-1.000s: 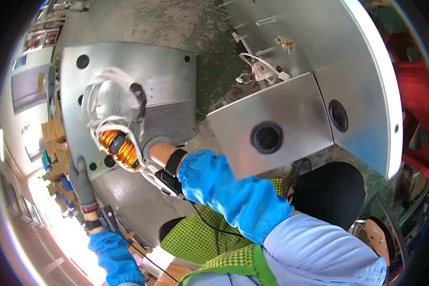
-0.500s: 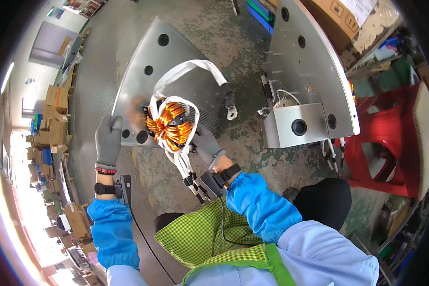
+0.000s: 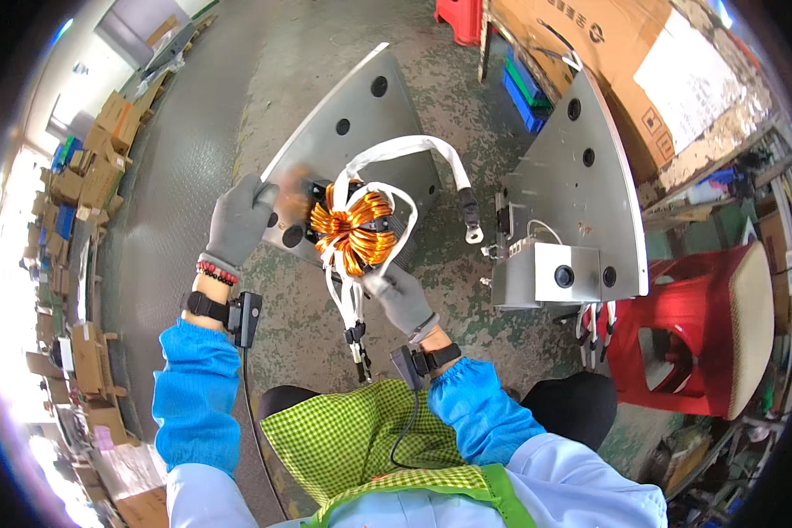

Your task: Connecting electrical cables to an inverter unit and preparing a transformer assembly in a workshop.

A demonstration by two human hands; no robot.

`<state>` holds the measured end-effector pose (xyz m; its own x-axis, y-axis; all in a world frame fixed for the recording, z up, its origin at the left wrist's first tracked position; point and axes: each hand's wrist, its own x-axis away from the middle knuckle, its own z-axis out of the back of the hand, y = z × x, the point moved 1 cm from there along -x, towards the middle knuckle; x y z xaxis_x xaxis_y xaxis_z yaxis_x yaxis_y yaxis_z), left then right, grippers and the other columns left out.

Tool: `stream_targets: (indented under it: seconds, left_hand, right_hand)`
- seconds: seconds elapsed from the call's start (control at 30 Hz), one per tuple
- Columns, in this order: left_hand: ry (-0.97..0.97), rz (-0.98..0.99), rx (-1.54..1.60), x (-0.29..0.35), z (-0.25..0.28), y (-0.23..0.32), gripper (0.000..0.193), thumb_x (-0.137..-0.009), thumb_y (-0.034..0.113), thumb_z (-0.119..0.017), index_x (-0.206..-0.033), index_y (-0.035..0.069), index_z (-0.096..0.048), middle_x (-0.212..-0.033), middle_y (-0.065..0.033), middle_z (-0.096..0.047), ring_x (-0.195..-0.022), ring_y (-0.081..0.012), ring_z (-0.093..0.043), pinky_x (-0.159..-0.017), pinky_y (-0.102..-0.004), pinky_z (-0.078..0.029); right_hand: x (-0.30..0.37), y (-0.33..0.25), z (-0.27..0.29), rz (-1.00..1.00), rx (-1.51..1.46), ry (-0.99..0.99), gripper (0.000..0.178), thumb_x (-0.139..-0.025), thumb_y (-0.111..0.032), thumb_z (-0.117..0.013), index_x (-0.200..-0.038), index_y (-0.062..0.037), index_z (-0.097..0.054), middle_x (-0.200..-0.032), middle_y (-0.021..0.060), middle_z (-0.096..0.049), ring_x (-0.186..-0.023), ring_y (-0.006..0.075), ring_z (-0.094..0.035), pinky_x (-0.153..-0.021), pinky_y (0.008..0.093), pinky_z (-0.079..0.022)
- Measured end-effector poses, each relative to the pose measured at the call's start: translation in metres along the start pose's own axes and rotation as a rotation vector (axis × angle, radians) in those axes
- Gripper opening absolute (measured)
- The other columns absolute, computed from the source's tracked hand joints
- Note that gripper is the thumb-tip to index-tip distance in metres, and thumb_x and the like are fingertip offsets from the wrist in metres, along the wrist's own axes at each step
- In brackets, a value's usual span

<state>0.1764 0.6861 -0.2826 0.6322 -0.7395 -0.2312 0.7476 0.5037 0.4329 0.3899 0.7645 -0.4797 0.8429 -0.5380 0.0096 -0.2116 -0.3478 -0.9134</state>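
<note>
A flat grey metal panel [image 3: 326,150] with round black grommets is held tilted in front of me. A copper-wound toroidal coil [image 3: 354,231] with white sleeved leads sits against its lower part. My left hand [image 3: 240,220], in a grey glove, grips the panel's left edge, thumb on its face. My gloved right hand [image 3: 402,299] is closed at the coil's lower right side; its fingertips are partly hidden there. One thick white lead [image 3: 414,145] arches over the panel to a metal lug. Thinner leads [image 3: 352,317] hang below the coil, bundled near black ends.
A similar panel [image 3: 581,185] with a boxy metal housing stands to the right, beside a red stool [image 3: 678,352]. Behind it are a large cardboard box [image 3: 616,79] and blue bins [image 3: 524,97]. Stacked cartons [image 3: 88,180] line the far left.
The panel has turned clockwise, its far tip swinging right, and the coil has moved with it. Both hands have kept their places on the unit. The whole view has shifted too.
</note>
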Motion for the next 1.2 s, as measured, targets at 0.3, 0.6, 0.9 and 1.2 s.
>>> stream_targets:
  seconds: [0.3,0.6,0.9,1.2]
  left_hand:
    - [-0.027,-0.018,0.003,0.001,0.004,-0.005,0.021,-0.088,0.024,-0.058,-0.09,0.004,-0.059,-0.073,-0.0181,-0.063,-0.067,-0.0328,-0.064,-0.06,-0.0417,-0.049]
    - [-0.017,-0.097,-0.163,0.015,0.007,0.018,0.018,-0.081,0.022,-0.058,-0.087,0.006,-0.06,-0.08,-0.0195,-0.064,-0.077,-0.0394,-0.063,-0.068,-0.0463,-0.05]
    - [-0.024,-0.065,-0.12,0.018,0.016,0.026,0.021,-0.082,0.027,-0.058,-0.087,0.006,-0.06,-0.076,-0.02,-0.064,-0.075,-0.0406,-0.063,-0.066,-0.0486,-0.049]
    - [-0.03,-0.086,-0.101,0.017,0.015,0.024,0.021,-0.083,0.026,-0.058,-0.09,0.007,-0.06,-0.076,-0.0199,-0.063,-0.074,-0.0406,-0.063,-0.066,-0.0471,-0.049]
  right_hand:
    - [-0.023,0.024,0.017,-0.08,-0.554,0.005,0.046,-0.096,-0.035,-0.057,-0.122,0.0027,-0.055,-0.117,0.0052,-0.061,-0.105,0.0166,-0.061,-0.093,0.0315,-0.049]
    - [-0.031,-0.013,0.033,0.079,1.115,0.098,0.023,-0.084,-0.011,-0.058,-0.105,-0.0083,-0.066,-0.094,0.0135,-0.07,-0.092,0.0304,-0.066,-0.078,0.0377,-0.053]
    - [-0.053,-0.029,0.042,-0.065,0.875,-0.205,0.023,-0.09,-0.01,-0.053,-0.11,-0.0088,-0.065,-0.101,0.0101,-0.068,-0.094,0.0214,-0.065,-0.082,0.0327,-0.051]
    - [-0.079,-0.026,0.051,-0.01,0.822,-0.209,0.036,-0.085,-0.016,-0.065,-0.12,-0.0096,-0.06,-0.114,0.0074,-0.066,-0.1,0.0179,-0.061,-0.087,0.0314,-0.049]
